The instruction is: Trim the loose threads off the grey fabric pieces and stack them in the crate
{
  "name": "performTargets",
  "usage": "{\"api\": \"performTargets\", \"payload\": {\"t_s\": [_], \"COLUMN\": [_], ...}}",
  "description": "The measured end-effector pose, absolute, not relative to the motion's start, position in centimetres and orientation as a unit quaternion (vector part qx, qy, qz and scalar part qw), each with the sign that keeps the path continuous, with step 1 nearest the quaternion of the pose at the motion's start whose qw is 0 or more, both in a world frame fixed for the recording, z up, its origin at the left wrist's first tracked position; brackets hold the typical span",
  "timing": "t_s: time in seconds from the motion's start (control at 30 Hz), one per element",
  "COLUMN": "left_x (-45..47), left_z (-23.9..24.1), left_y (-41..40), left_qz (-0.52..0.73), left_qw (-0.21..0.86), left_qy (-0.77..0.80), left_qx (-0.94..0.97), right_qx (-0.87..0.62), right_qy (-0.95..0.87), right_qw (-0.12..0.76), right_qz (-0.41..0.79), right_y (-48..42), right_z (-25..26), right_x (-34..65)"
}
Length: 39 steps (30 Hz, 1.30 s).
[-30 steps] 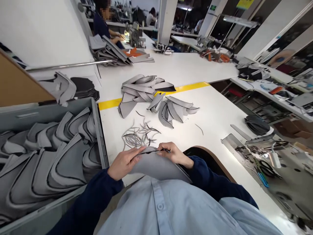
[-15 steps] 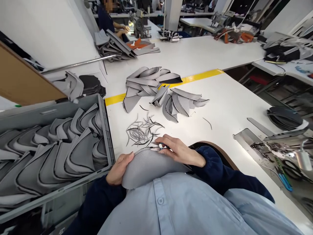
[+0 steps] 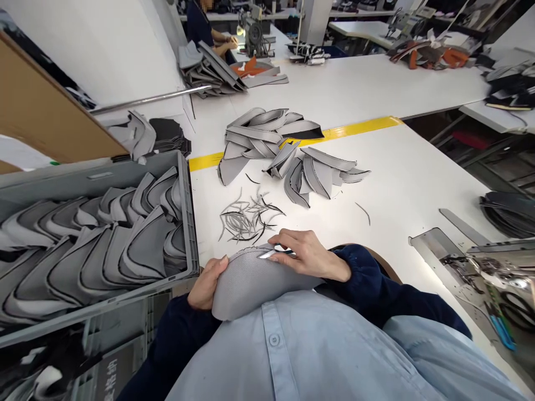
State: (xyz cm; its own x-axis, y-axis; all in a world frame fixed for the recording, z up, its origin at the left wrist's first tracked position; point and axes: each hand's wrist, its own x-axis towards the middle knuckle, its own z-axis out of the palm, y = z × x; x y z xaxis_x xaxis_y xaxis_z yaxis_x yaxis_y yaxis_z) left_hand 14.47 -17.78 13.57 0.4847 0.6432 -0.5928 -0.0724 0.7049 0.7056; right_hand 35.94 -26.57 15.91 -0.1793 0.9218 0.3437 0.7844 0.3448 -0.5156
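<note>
A curved grey fabric piece (image 3: 251,278) rests against my body at the table's near edge. My left hand (image 3: 208,283) grips its left end, thumb on top. My right hand (image 3: 307,255) is closed around small thread snips (image 3: 267,254), whose pale blades lie along the piece's upper edge. Most of the snips' handle is hidden by my fingers. Just beyond, thin grey and black trimmed strips (image 3: 240,220) lie in a loose heap on the white table (image 3: 334,223). Farther back is a pile of similar curved grey pieces (image 3: 254,136).
At left stands a grey plastic crate (image 3: 190,223) filled with rows of curved pieces. A sewing machine (image 3: 493,262), with scissors (image 3: 518,309) beside it, is at right. Yellow tape (image 3: 359,128) crosses the table. A co-worker (image 3: 204,28) sits at the back.
The view has shifted, so the table and crate appear slightly higher and farther right. The snips' blades now point more plainly leftward along the edge; both hands keep their hold.
</note>
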Motion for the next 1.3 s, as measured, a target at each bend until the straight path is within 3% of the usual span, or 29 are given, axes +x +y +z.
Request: {"api": "performTargets", "payload": {"t_s": [0.37, 0.67, 1.03, 1.17, 1.3], "left_x": [13.3, 12.9, 12.2, 12.1, 12.4], "left_z": [10.9, 11.3, 14.0, 15.7, 16.5], "left_y": [-17.9, -17.3, -15.4, -14.6, -14.2], "left_qz": [0.274, 0.251, 0.133, 0.077, 0.063], "left_qw": [0.782, 0.796, 0.739, 0.653, 0.632], "left_qy": [0.481, 0.469, 0.331, 0.287, 0.265], "left_qx": [0.286, 0.289, 0.572, 0.696, 0.725], "right_qx": [-0.546, -0.514, -0.504, -0.491, -0.462], "right_qy": [-0.783, -0.762, -0.775, -0.812, -0.842], "right_qw": [0.291, 0.365, 0.326, 0.281, 0.252], "right_qz": [0.071, 0.15, 0.198, 0.143, 0.115], "right_y": [-26.7, -25.2, -23.9, -23.4, -22.9], "right_z": [16.0, 15.6, 16.5, 17.0, 17.4], "right_x": [36.0, 35.7, 35.9, 35.7, 35.6]}}
